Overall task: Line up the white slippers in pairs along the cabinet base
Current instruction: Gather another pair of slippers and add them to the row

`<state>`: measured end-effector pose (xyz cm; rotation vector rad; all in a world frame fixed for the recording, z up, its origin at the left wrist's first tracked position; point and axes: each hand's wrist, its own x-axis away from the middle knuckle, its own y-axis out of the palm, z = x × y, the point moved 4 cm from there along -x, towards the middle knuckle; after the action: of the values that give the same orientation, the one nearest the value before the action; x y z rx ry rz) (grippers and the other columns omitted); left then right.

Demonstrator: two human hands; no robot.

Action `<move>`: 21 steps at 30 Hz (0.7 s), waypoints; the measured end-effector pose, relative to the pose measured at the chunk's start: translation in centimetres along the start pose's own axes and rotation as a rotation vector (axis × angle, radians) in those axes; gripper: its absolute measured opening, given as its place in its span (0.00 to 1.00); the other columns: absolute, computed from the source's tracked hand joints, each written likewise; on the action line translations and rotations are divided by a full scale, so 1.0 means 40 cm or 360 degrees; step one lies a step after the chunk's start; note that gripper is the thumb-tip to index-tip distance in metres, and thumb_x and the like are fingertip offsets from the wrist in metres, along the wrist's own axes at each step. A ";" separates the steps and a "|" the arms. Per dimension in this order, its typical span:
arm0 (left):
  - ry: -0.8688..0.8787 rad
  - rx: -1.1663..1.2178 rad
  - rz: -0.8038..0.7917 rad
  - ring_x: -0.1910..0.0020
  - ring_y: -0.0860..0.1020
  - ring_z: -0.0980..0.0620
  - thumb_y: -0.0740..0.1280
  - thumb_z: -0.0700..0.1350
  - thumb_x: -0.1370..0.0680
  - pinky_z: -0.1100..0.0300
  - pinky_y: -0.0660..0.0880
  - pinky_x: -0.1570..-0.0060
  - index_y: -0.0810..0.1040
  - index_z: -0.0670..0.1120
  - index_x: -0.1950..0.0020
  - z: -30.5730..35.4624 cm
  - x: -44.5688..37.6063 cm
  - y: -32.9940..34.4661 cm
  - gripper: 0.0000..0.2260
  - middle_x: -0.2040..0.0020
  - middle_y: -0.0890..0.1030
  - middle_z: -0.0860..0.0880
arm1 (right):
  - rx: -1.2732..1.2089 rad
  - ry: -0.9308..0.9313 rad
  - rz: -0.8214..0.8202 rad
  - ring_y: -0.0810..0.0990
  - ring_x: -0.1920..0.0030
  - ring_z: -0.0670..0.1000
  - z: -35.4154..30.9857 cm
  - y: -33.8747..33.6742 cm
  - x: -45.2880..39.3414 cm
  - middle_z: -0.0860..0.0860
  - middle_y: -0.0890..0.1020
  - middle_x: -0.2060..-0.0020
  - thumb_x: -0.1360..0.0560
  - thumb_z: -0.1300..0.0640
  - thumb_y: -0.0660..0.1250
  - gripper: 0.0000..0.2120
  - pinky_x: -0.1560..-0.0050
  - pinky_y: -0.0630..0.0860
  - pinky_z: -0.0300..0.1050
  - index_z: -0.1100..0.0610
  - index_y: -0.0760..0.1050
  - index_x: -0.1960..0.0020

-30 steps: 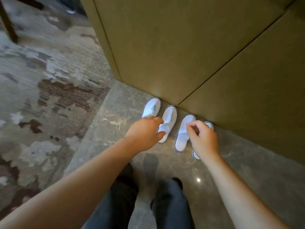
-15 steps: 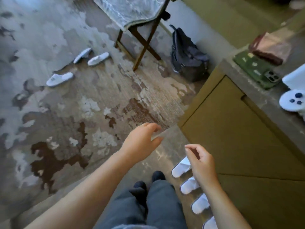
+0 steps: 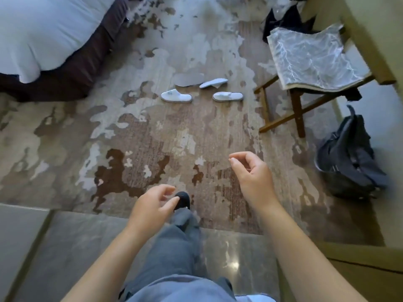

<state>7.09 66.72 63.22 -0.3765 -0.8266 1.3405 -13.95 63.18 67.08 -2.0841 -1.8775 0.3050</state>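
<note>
Hands empty, loosely curled: left hand, right hand. Fetch step; next, walk to three slippers upper centre on carpet, grab them.

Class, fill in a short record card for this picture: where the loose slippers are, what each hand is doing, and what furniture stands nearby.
slippers: three white slippers loose on the carpet
left hand: empty, fingers loosely curled
right hand: empty, fingers loosely curled
right of slippers: folding stool
far left: bed
far right: dark backpack
</note>
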 end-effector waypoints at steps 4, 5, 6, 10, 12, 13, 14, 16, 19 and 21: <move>-0.0007 0.0044 0.0099 0.53 0.74 0.53 0.65 0.44 0.26 0.60 0.69 0.51 0.76 0.45 0.45 0.005 -0.221 -0.067 0.11 0.47 0.80 0.46 | 0.0009 -0.0017 -0.0124 0.75 0.63 0.35 -0.011 0.089 -0.228 0.41 0.77 0.64 0.26 0.56 0.62 0.06 0.65 0.69 0.21 0.46 0.73 0.58; 0.0038 0.0037 0.0103 0.52 0.73 0.54 0.65 0.45 0.26 0.62 0.68 0.51 0.76 0.45 0.44 0.025 -0.291 -0.092 0.11 0.46 0.79 0.47 | 0.0016 0.0001 -0.0130 0.76 0.64 0.36 -0.011 0.103 -0.284 0.41 0.77 0.64 0.25 0.56 0.62 0.06 0.65 0.69 0.22 0.46 0.73 0.58; 0.0089 0.0018 0.0103 0.52 0.72 0.55 0.64 0.46 0.25 0.63 0.67 0.51 0.75 0.46 0.43 0.051 -0.360 -0.121 0.12 0.45 0.79 0.47 | 0.0019 0.0023 -0.0129 0.76 0.64 0.37 -0.013 0.113 -0.337 0.41 0.77 0.64 0.25 0.57 0.62 0.06 0.65 0.69 0.22 0.47 0.73 0.58; 0.0271 -0.0043 0.0083 0.46 0.74 0.53 0.63 0.47 0.25 0.64 0.66 0.49 0.73 0.45 0.39 0.188 -0.631 -0.231 0.15 0.41 0.77 0.47 | 0.0005 0.0109 -0.0072 0.76 0.63 0.37 -0.021 0.110 -0.527 0.42 0.77 0.64 0.26 0.59 0.62 0.11 0.65 0.70 0.22 0.43 0.72 0.61; 0.0335 -0.0036 0.0065 0.44 0.74 0.51 0.63 0.47 0.25 0.64 0.66 0.48 0.73 0.45 0.39 0.254 -0.750 -0.262 0.15 0.41 0.77 0.47 | 0.0009 0.0158 -0.0018 0.76 0.61 0.39 -0.015 0.094 -0.607 0.42 0.78 0.64 0.26 0.59 0.62 0.12 0.64 0.70 0.22 0.43 0.72 0.62; 0.0364 -0.0033 0.0052 0.44 0.73 0.52 0.63 0.47 0.25 0.63 0.66 0.48 0.73 0.45 0.40 0.283 -0.805 -0.269 0.15 0.41 0.77 0.47 | 0.0015 0.0192 0.0013 0.75 0.60 0.39 -0.007 0.084 -0.646 0.42 0.78 0.63 0.26 0.60 0.62 0.12 0.64 0.70 0.23 0.43 0.72 0.62; 0.0389 -0.0028 0.0041 0.45 0.73 0.52 0.63 0.47 0.25 0.63 0.66 0.48 0.73 0.46 0.40 0.309 -0.857 -0.272 0.15 0.41 0.77 0.47 | 0.0023 0.0231 0.0042 0.75 0.60 0.40 0.003 0.073 -0.683 0.42 0.77 0.63 0.26 0.60 0.62 0.12 0.64 0.71 0.24 0.43 0.72 0.61; 0.0418 -0.0009 0.0025 0.49 0.72 0.55 0.63 0.48 0.25 0.63 0.66 0.49 0.73 0.46 0.41 0.351 -0.963 -0.270 0.14 0.42 0.77 0.48 | 0.0034 0.0309 0.0080 0.76 0.58 0.41 0.028 0.052 -0.766 0.43 0.78 0.62 0.25 0.60 0.62 0.10 0.62 0.71 0.30 0.46 0.73 0.59; 0.0396 0.0023 -0.0008 0.50 0.72 0.56 0.64 0.48 0.25 0.62 0.67 0.50 0.74 0.47 0.41 0.397 -1.137 -0.251 0.14 0.43 0.77 0.49 | 0.0050 0.0387 0.0095 0.76 0.57 0.43 0.073 0.025 -0.929 0.44 0.78 0.61 0.25 0.60 0.62 0.06 0.59 0.71 0.35 0.50 0.74 0.56; 0.0340 0.0038 -0.0008 0.51 0.72 0.56 0.64 0.48 0.25 0.62 0.67 0.51 0.74 0.46 0.41 0.422 -1.258 -0.240 0.14 0.43 0.77 0.49 | 0.0041 0.0404 0.0092 0.76 0.57 0.43 0.092 0.011 -1.072 0.45 0.78 0.61 0.25 0.59 0.62 0.06 0.59 0.70 0.35 0.49 0.74 0.56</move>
<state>1.40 13.12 65.51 -0.4895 -0.6324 1.2793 -19.77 20.96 61.22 -2.0541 -1.6597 0.0726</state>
